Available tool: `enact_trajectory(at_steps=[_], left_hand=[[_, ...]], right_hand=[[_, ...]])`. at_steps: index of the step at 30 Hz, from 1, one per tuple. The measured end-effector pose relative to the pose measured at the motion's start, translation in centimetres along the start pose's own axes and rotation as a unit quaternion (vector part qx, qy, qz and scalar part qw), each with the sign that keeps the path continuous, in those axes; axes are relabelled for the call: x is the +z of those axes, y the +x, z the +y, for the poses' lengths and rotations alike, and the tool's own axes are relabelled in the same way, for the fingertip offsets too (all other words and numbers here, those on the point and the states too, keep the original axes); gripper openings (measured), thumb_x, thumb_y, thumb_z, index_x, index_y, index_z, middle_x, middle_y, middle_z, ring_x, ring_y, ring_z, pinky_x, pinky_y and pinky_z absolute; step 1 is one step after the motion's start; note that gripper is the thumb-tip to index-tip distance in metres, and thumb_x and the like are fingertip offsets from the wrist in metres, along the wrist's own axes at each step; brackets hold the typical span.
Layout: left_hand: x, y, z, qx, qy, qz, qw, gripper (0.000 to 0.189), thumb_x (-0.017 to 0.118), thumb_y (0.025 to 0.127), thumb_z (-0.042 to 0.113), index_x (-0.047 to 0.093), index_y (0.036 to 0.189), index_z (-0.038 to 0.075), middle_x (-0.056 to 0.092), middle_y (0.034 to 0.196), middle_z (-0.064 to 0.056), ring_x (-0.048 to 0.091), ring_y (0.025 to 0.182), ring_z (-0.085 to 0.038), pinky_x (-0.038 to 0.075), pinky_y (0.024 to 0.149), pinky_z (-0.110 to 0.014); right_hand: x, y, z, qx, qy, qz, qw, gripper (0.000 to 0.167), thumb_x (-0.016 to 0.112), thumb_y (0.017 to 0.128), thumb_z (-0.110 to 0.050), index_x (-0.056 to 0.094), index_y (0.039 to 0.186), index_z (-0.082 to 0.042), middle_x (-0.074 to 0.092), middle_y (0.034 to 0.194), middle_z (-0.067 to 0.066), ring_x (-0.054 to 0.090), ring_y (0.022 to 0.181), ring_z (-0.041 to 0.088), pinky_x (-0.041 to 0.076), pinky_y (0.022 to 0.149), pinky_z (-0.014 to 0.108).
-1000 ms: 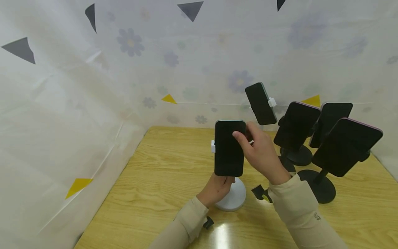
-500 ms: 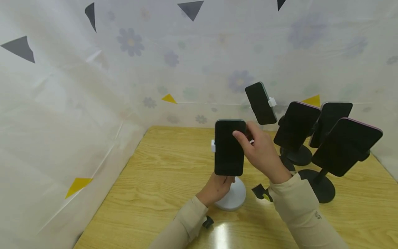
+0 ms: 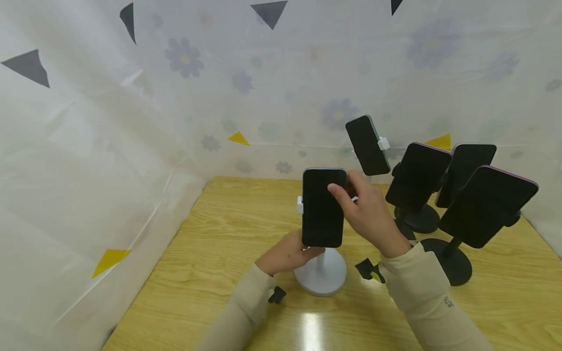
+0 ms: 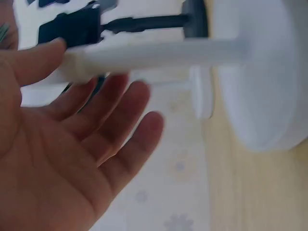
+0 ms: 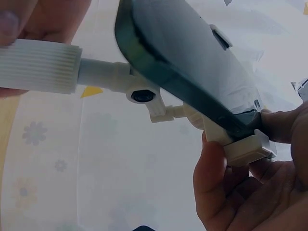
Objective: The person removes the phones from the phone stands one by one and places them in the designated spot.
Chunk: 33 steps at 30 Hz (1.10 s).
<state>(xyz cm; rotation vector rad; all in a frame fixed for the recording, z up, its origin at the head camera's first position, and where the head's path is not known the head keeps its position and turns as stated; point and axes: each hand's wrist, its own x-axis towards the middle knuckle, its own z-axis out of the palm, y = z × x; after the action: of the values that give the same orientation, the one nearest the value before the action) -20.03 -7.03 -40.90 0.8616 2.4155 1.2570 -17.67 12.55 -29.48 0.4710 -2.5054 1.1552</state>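
A smartphone (image 3: 322,207) with a dark screen sits upright in the white clamp (image 5: 248,150) of a white phone stand (image 3: 322,278). My right hand (image 3: 366,209) grips the phone's upper right edge and the clamp, thumb on the screen and fingers behind. Below the phone, my left hand (image 3: 285,253) loosely encircles the stand's upper stem. In the left wrist view the left thumb (image 4: 41,60) lies against the white pole (image 4: 159,54), and several fingers spread loosely beyond it. The right wrist view shows left fingers around a ribbed collar (image 5: 41,67) under the clamp's joint.
Behind, a tilted phone (image 3: 368,145) is held in a white clamp. Several dark phones on black stands crowd the right, the nearest phone (image 3: 487,207) over a round black base (image 3: 448,265). Small black pieces (image 3: 369,270) lie on the wooden table (image 3: 219,243).
My left hand has shifted left and slightly up at the stem, uncovering more of the white base and pole. My right hand and the phone have hardly moved.
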Motion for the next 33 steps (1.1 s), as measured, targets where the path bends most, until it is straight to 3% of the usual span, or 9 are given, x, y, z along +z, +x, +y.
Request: enact_trajectory(at_steps=[1, 3, 6, 10, 13, 16, 19, 26, 33], left_hand=[[-0.6, -0.1, 0.1, 0.001, 0.003, -0.004, 1.0, 0.036, 0.049, 0.105, 0.028, 0.053, 0.139, 0.019, 0.064, 0.13, -0.004, 0.063, 0.113, -0.014, 0.052, 0.09, -0.027], [-1.6, -0.4, 0.4, 0.005, 0.01, 0.016, 0.9998, 0.032, 0.044, 0.107, 0.025, 0.056, 0.135, 0.016, 0.068, 0.12, -0.006, 0.064, 0.104, -0.015, 0.053, 0.086, -0.027], [-2.7, -0.7, 1.2, 0.012, -0.013, 0.113, 0.9934, 0.029, 0.037, 0.109, 0.021, 0.061, 0.117, 0.007, 0.068, 0.1, -0.011, 0.064, 0.087, -0.018, 0.054, 0.078, -0.028], [-3.2, -0.8, 3.0, 0.052, -0.081, 0.259, 0.961, 0.035, 0.035, 0.109, 0.023, 0.061, 0.1, 0.001, 0.064, 0.087, -0.017, 0.062, 0.074, -0.021, 0.056, 0.071, -0.028], [-3.4, -0.8, 4.6, 0.095, -0.093, 0.313, 0.9403, 0.037, 0.034, 0.109, 0.023, 0.061, 0.098, 0.0, 0.062, 0.082, -0.018, 0.061, 0.068, -0.022, 0.056, 0.066, -0.027], [-3.3, -0.7, 5.6, 0.12, -0.072, 0.338, 0.9306, 0.035, 0.035, 0.109, 0.021, 0.059, 0.094, 0.0, 0.06, 0.079, -0.017, 0.06, 0.064, -0.022, 0.056, 0.063, -0.027], [-3.1, -0.6, 6.0, 0.124, -0.044, 0.354, 0.9259, 0.032, 0.037, 0.108, 0.019, 0.059, 0.092, 0.001, 0.059, 0.075, -0.016, 0.059, 0.062, -0.023, 0.054, 0.06, -0.027], [-2.7, 0.0, 6.2, 0.136, 0.017, 0.357, 0.924, 0.03, 0.04, 0.108, 0.019, 0.064, 0.103, 0.002, 0.063, 0.075, -0.011, 0.059, 0.061, -0.018, 0.052, 0.058, -0.022], [-2.3, 0.3, 6.3, 0.16, 0.104, 0.374, 0.9078, 0.025, 0.043, 0.106, 0.015, 0.063, 0.106, 0.0, 0.064, 0.079, -0.01, 0.056, 0.065, -0.016, 0.048, 0.058, -0.025]], right_hand=[[0.0, 0.0, 0.0, 0.001, -0.001, -0.001, 1.0, 0.026, 0.057, 0.101, -0.028, 0.049, 0.094, -0.005, 0.051, 0.079, 0.01, 0.05, 0.072, 0.021, 0.044, 0.064, 0.031], [0.0, 0.0, 0.0, 0.003, -0.004, -0.002, 1.0, 0.026, 0.057, 0.101, -0.029, 0.049, 0.094, -0.005, 0.05, 0.08, 0.01, 0.051, 0.073, 0.021, 0.044, 0.064, 0.03], [0.0, 0.0, 0.0, 0.01, -0.006, -0.003, 0.9999, 0.026, 0.057, 0.101, -0.029, 0.049, 0.095, -0.005, 0.051, 0.082, 0.011, 0.052, 0.075, 0.022, 0.044, 0.063, 0.031], [0.1, 0.0, 0.0, 0.019, -0.006, -0.003, 0.9998, 0.026, 0.057, 0.101, -0.03, 0.05, 0.095, -0.005, 0.052, 0.084, 0.012, 0.053, 0.077, 0.024, 0.045, 0.064, 0.032], [0.1, 0.0, 0.0, 0.02, -0.004, -0.002, 0.9998, 0.026, 0.057, 0.101, -0.03, 0.05, 0.096, -0.005, 0.052, 0.084, 0.012, 0.053, 0.078, 0.024, 0.046, 0.065, 0.032], [0.1, 0.0, 0.0, 0.021, -0.002, 0.0, 0.9998, 0.026, 0.057, 0.101, -0.03, 0.051, 0.098, -0.005, 0.053, 0.084, 0.012, 0.053, 0.078, 0.024, 0.046, 0.065, 0.032], [0.2, 0.1, 0.0, 0.018, -0.003, 0.002, 0.9998, 0.027, 0.057, 0.101, -0.03, 0.05, 0.096, -0.004, 0.052, 0.083, 0.012, 0.052, 0.076, 0.024, 0.045, 0.064, 0.032], [0.2, 0.0, 0.1, 0.013, 0.002, 0.016, 0.9998, 0.025, 0.059, 0.1, -0.028, 0.054, 0.1, -0.004, 0.056, 0.085, 0.013, 0.054, 0.078, 0.024, 0.047, 0.068, 0.033], [0.3, 0.0, 0.0, 0.02, 0.015, 0.02, 0.9995, 0.025, 0.059, 0.1, -0.028, 0.055, 0.103, -0.003, 0.06, 0.088, 0.014, 0.055, 0.078, 0.025, 0.048, 0.065, 0.033]])
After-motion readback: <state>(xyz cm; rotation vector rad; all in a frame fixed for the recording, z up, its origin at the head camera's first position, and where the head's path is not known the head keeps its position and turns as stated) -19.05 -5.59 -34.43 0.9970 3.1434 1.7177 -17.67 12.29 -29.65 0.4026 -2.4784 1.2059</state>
